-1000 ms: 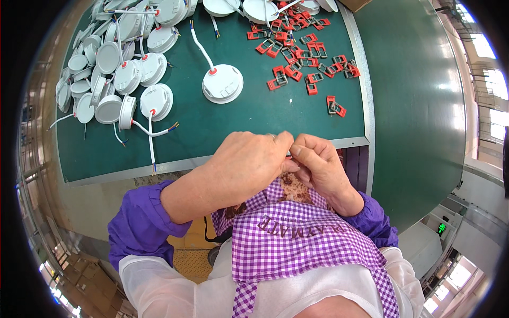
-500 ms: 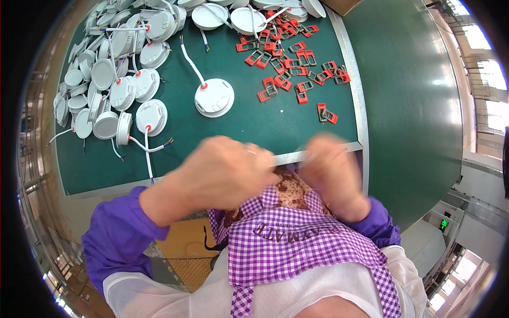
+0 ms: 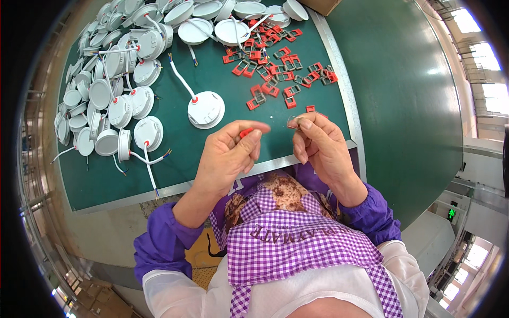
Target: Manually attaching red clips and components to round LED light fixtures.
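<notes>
Over the near edge of the green table, my left hand (image 3: 225, 156) pinches a small red plastic clip (image 3: 246, 132) between thumb and fingers. Facing it, my right hand (image 3: 324, 148) holds a thin, bent metal wire spring (image 3: 292, 122) at its fingertips. The two hands are apart. Just beyond my left hand lies a single white round lamp (image 3: 206, 111), its white cable pointing away. More red clips with metal wire springs (image 3: 289, 62) are scattered past my right hand, and one is partly hidden behind its fingers.
Many white round lamps (image 3: 100, 94) with cables are heaped on the left and far side of the green table (image 3: 175, 140). A metal edge strip (image 3: 342, 74) bounds it on the right, beside another green surface (image 3: 403, 106). A cardboard box (image 3: 319, 5) stands at the far right corner.
My hands were closed, blurred and lower before. Now they are raised above the table edge, the red clip showing in the left and the wire spring in the right. The view has shifted slightly.
</notes>
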`<state>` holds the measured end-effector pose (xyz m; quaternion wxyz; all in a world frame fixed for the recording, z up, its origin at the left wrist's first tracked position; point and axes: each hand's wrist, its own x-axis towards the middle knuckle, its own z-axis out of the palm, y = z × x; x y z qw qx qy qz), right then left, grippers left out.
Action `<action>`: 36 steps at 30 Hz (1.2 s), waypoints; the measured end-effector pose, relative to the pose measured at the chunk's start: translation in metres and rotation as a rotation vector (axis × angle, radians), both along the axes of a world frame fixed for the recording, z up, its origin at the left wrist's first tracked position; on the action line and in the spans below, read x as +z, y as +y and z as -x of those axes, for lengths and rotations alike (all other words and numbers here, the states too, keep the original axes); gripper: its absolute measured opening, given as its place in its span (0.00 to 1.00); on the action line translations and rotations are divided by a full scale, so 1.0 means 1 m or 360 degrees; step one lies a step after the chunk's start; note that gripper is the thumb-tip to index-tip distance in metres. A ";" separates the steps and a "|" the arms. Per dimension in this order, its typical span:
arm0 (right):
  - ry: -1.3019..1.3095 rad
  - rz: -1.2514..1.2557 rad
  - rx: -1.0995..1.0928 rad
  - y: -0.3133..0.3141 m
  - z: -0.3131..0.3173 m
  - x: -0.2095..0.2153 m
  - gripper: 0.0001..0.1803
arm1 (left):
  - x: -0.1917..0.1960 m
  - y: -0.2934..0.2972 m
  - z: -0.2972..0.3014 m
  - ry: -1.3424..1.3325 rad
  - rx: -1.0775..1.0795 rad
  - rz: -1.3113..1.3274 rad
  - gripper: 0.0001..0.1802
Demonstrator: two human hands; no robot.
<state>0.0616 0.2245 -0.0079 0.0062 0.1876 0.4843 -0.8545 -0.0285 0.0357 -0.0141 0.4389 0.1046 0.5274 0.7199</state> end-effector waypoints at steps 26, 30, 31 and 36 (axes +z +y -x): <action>0.0038 0.0619 0.0040 -0.010 0.000 -0.015 0.10 | -0.020 0.018 -0.020 -0.0511 0.0288 -0.0239 0.16; -0.0030 0.0518 0.0074 -0.005 -0.003 -0.020 0.09 | -0.030 0.018 -0.026 -0.0607 0.0263 -0.0262 0.14; -0.0057 0.0309 0.0119 -0.003 -0.005 -0.023 0.09 | -0.031 0.017 -0.027 -0.0628 0.0207 -0.0317 0.14; -0.0054 -0.0903 0.0011 -0.008 -0.007 -0.032 0.08 | -0.028 0.019 -0.030 -0.0603 0.0216 -0.0342 0.13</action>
